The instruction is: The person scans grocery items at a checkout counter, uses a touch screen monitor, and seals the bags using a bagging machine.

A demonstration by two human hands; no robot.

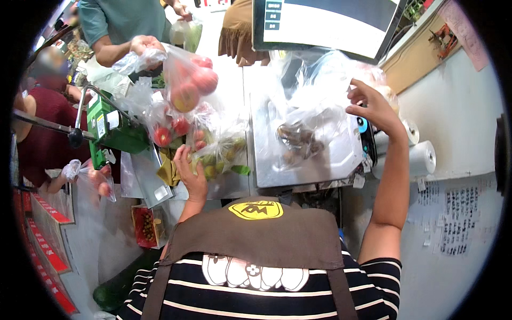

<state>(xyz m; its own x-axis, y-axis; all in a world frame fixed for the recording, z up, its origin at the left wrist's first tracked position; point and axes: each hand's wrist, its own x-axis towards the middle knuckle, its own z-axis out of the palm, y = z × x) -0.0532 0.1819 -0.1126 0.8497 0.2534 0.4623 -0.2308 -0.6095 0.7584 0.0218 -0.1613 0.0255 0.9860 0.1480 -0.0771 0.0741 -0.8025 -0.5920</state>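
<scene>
On the metal scale platform [264,172] lies a clear plastic bag [308,104] with brownish produce [300,138] in its lower part. My right hand [370,104] is at the bag's upper right edge, fingers bent; whether it touches the plastic I cannot tell. My left hand [190,172] rests at the near side of the counter, fingers apart and holding nothing, beside a bag of green round fruit [218,160]. Behind that are bags with red tomatoes or similar fruit [172,128]. Across the counter a person's hand [146,46] holds up a bag of large red-pink fruit [194,84].
A monitor [320,24] overhangs the scale's far side. Rolls of plastic bags [420,158] lie at the right. A green device [108,124] on a metal bar stands at the left, near another person in dark red [52,132]. A yellowish cloth [168,168] lies by my left hand.
</scene>
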